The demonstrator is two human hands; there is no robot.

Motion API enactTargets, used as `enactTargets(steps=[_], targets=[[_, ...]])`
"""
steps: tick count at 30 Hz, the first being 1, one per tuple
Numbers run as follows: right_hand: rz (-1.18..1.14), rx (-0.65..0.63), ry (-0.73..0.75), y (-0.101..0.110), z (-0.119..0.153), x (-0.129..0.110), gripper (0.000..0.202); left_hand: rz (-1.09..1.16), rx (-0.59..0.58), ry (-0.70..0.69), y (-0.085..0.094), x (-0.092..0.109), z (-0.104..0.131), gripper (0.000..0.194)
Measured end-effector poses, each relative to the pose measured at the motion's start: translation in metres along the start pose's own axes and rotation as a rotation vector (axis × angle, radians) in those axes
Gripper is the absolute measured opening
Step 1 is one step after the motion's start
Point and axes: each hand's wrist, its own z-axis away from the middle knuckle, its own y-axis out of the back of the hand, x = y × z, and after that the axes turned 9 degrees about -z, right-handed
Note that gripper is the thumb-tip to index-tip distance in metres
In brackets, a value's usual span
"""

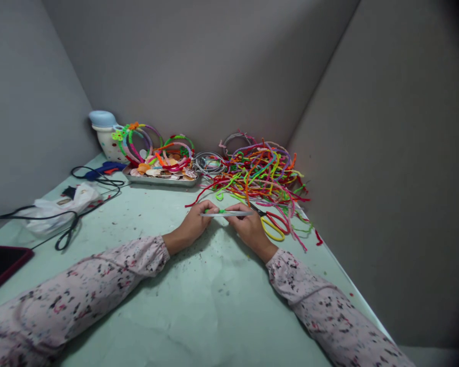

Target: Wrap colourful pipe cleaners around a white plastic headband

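My left [199,220] and right fingers [246,222] pinched a pale ring [229,214] above the green surface [183,316].

Pale green tabletop [214,316] w/ metal tray [160,180], pipe cleaners [260,171], scissors [273,228], phone [3,267] & cables [75,224].

Dark phone [4,266] cut off at L edge; R sleeve [321,311] cut off at btm.

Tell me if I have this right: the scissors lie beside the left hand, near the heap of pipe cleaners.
Not quite: in the head view the scissors lie beside the right hand, not the left hand. They are near the heap of pipe cleaners, as you say.
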Motion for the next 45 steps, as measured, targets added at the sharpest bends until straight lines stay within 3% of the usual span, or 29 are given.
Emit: enactTargets(steps=[10,31,40,45], targets=[[-0.253,-0.022,-0.214,-0.004,0.002,-0.008,0.022,-0.019,0.053,-0.076,-0.001,0.007,0.003,0.025],[-0.351,-0.058,-0.248,-0.006,0.0,-0.005,0.024,-0.042,0.037,-0.073,-0.001,0.007,0.005,0.024],[-0.512,-0.062,-0.277,-0.006,-0.002,0.008,0.022,-0.101,0.044,-0.161,-0.002,0.005,0.004,0.02],[-0.438,-0.065,-0.265,-0.007,0.0,0.001,0.022,-0.058,0.037,-0.13,-0.002,0.004,0.004,0.022]])
